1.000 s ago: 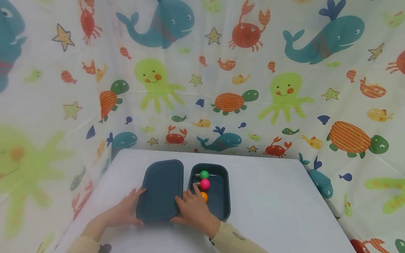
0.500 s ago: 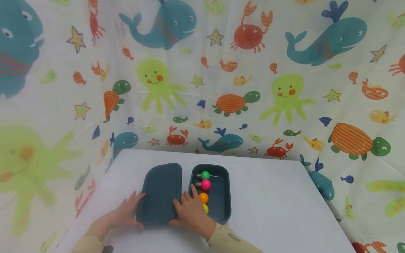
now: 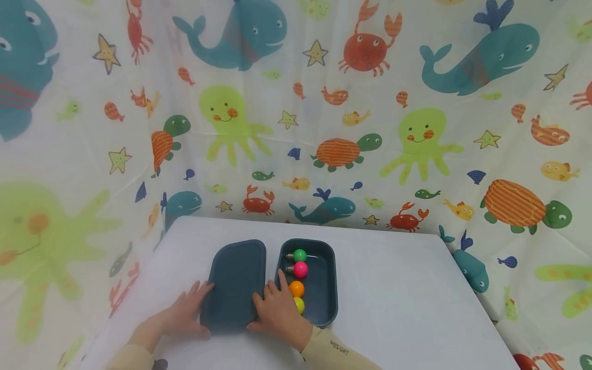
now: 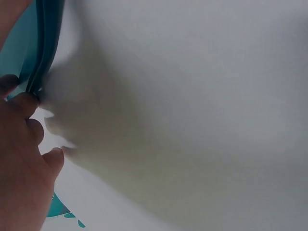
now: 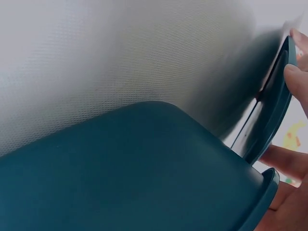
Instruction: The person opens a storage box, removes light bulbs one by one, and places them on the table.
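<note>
In the head view a dark teal lid (image 3: 236,282) is held between both hands, left of a matching open box (image 3: 320,295). My left hand (image 3: 182,311) grips its left edge, fingers ahead and thumb nearer me. At the right edge, my right hand (image 3: 279,311) holds the lid, one fingertip over the box's left rim. Inside the box lie small coloured bulbs: green (image 3: 300,255) and pink (image 3: 300,269) with metal screw bases showing, then orange (image 3: 296,289) and yellow (image 3: 299,305), partly behind the right hand. The right wrist view shows the lid's edge (image 5: 276,106) beside the box's outer wall (image 5: 120,173).
The lid and box are over a white table (image 3: 393,298), whose far edge meets a hanging curtain (image 3: 305,113) printed with sea animals. The curtain also runs along the left and right sides. A small dark round thing (image 3: 160,364) shows by the left sleeve.
Over the first half second, the lid shifts slightly toward me and both hands go with it. The right hand uncovers the yellow bulb. Since then, almost nothing has moved.
</note>
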`<state>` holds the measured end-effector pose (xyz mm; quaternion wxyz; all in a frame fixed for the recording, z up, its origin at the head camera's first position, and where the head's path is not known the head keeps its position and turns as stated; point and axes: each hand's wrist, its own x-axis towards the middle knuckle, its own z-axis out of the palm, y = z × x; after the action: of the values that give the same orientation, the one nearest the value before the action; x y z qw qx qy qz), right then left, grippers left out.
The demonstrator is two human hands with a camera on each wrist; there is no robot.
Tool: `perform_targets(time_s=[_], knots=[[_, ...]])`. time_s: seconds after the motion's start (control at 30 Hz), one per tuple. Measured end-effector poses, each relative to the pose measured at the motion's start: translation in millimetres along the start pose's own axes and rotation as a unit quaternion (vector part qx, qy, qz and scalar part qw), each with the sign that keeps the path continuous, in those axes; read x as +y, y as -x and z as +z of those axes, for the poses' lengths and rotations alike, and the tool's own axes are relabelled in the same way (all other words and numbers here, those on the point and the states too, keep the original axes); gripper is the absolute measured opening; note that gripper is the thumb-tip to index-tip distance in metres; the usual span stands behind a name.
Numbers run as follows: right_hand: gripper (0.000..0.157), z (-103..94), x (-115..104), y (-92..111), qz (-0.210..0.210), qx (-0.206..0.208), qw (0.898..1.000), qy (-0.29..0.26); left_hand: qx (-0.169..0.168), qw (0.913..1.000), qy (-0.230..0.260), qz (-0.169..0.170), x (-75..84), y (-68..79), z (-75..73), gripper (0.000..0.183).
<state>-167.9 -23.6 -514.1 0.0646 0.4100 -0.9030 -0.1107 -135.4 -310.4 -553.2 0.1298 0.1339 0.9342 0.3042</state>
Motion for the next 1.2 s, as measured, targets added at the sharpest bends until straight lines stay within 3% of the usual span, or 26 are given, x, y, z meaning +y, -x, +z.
perform_targets(time_s=[0.17,0.83,1.03,1.2], knots=[[0.071,-2.2,-2,-3,0.002,-0.012,1.000,0.006,0.001,0.9999,-0.013,0.003,-5.1,-2.6,0.8,0.118],[0.067,-3.5,-3,-5,0.009,-0.034,0.999,0.011,0.003,0.9994,-0.033,0.006,2.9,-0.8,-1.9,0.114],[0.065,-8.1,2,-5,0.007,-0.008,1.000,0.004,0.005,0.9994,-0.035,-0.007,3.8,-2.0,-1.2,0.116],[0.065,-13.2,12,-3,0.018,0.034,0.999,-0.013,0.047,0.9975,-0.052,0.014,1.3,-12.3,7.9,0.114]])
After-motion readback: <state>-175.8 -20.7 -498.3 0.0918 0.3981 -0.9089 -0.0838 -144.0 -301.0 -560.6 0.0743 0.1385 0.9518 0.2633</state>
